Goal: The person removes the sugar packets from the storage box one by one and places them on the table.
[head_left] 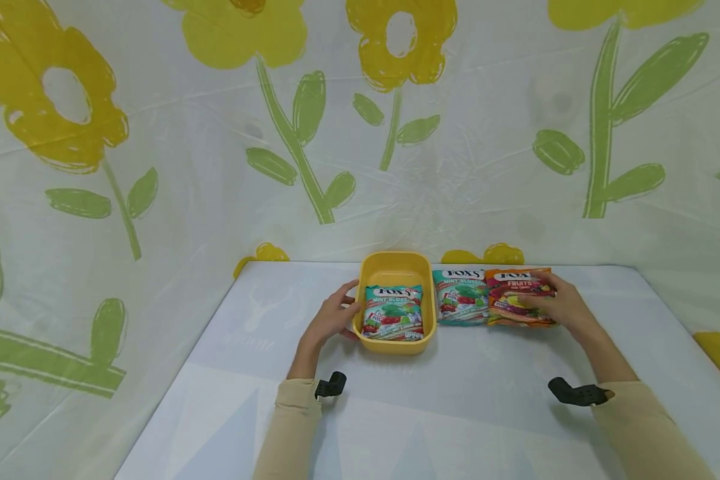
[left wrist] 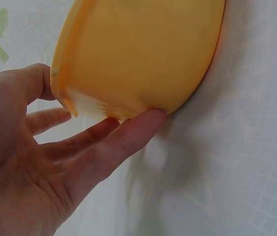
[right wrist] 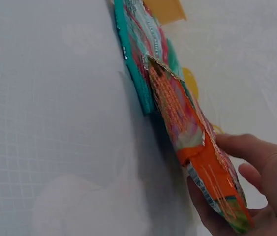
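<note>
A yellow plastic box [head_left: 393, 260] stands near the far edge of the table, with a teal Fox's Mint Blossom candy bag [head_left: 393, 317] lying inside. At its left side, my left hand [head_left: 330, 317] holds the wall, one digit over the rim and others spread along the outside. My right hand [head_left: 567, 307] grips the right end of a red and orange Fox's Fruits candy bag [head_left: 510, 300]. In the right wrist view this bag [right wrist: 202, 152] is tilted, its left end overlapping a second teal Mint Blossom bag [head_left: 461, 297].
The white table [head_left: 432, 413] meets a pale cloth wall [head_left: 456, 167] printed with yellow flowers and green stems. The second teal bag lies right beside the box. Black wrist mounts [head_left: 578, 392] sit at both sleeve cuffs.
</note>
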Demonstrator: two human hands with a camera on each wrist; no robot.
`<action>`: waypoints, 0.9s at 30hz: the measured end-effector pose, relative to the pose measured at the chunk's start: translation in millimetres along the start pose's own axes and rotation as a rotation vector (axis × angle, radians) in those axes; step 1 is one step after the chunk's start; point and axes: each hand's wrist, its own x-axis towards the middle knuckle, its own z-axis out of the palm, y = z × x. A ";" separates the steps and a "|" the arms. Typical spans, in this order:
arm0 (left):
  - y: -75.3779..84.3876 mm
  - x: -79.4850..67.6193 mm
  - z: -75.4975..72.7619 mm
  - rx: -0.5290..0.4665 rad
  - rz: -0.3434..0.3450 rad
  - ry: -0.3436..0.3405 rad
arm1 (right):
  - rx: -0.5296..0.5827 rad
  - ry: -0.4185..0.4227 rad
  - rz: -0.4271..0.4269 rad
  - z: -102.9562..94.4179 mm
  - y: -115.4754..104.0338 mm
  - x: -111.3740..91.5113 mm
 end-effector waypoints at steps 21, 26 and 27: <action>-0.8 -0.4 -0.3 -0.017 0.016 -0.003 | -0.285 0.183 -0.065 12.6 9.9 2.7; -0.4 -0.1 0.1 -0.015 0.017 -0.003 | -0.349 0.195 -0.094 14.8 12.0 2.5; -0.1 -0.2 -0.1 -0.017 0.021 -0.005 | -0.355 0.194 -0.102 15.1 12.2 2.5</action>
